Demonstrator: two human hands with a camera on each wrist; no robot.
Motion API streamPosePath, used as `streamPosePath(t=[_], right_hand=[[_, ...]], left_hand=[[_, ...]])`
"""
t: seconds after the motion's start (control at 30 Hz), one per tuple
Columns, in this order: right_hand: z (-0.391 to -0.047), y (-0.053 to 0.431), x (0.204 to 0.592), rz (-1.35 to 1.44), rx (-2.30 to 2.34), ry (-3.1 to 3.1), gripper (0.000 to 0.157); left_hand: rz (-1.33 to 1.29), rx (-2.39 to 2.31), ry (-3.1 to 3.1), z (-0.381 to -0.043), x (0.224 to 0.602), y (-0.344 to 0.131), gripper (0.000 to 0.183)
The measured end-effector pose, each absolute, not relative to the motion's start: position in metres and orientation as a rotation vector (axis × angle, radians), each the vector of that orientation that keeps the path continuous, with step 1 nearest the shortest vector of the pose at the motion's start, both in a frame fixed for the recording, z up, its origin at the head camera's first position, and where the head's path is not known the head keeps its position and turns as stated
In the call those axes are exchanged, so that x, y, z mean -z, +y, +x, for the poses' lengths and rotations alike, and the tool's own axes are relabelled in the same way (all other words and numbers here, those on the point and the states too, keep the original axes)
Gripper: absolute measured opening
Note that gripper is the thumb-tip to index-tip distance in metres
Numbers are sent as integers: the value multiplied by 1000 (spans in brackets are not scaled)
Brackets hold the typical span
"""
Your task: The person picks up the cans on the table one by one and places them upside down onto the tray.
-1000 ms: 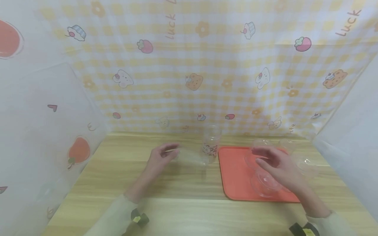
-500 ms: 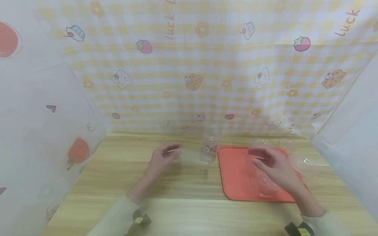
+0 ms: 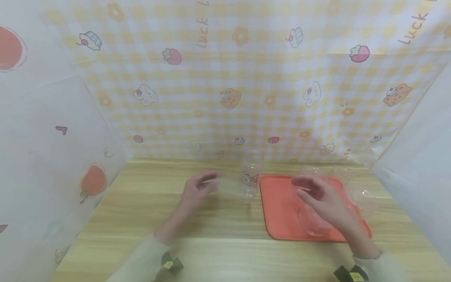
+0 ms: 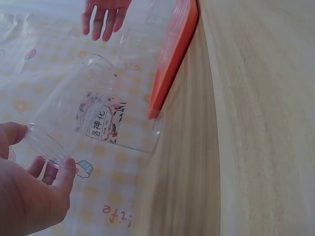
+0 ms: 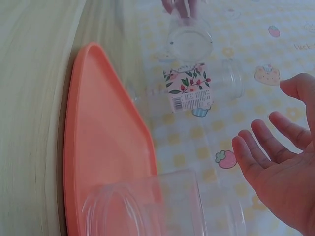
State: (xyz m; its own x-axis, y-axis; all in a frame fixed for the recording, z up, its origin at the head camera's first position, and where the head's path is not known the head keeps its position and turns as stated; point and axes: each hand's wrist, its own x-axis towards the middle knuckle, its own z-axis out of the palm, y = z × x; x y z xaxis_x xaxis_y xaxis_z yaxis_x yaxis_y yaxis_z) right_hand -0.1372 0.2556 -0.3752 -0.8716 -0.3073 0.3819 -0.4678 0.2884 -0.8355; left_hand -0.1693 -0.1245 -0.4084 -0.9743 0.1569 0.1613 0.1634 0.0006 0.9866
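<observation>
My left hand (image 3: 199, 190) holds a clear plastic jar (image 3: 230, 190) by its neck. The jar lies tilted on its side, its base end pointing right toward the tray. In the left wrist view, fingers and thumb pinch the neck ring from both sides. Just behind the held jar stands another clear jar with a floral label (image 5: 187, 87), upright at the tray's left edge. Fingers relaxed and apart, my right hand (image 3: 318, 196) hovers over the orange tray (image 3: 278, 213) with nothing in it. A clear jar (image 3: 313, 224) stands on the tray below that hand, partly hidden by it.
More clear jars (image 3: 363, 196) stand around the tray's back and right side. A patterned cloth (image 3: 197, 86) hangs behind the wooden table (image 3: 148, 184), with pale sheets at both sides.
My left hand has shifted slightly right with the jar, bringing it closer to the tray. My right hand has drifted a little left over the tray, still holding nothing.
</observation>
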Motion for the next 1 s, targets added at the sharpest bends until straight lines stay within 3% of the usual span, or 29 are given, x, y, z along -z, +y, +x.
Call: streamPosePath(t=[1.0], right_hand=[[-142,231,384,714,-1765,-2327,35]], left_hand=[[-427,2254,-2102,-169,411,-106,37]])
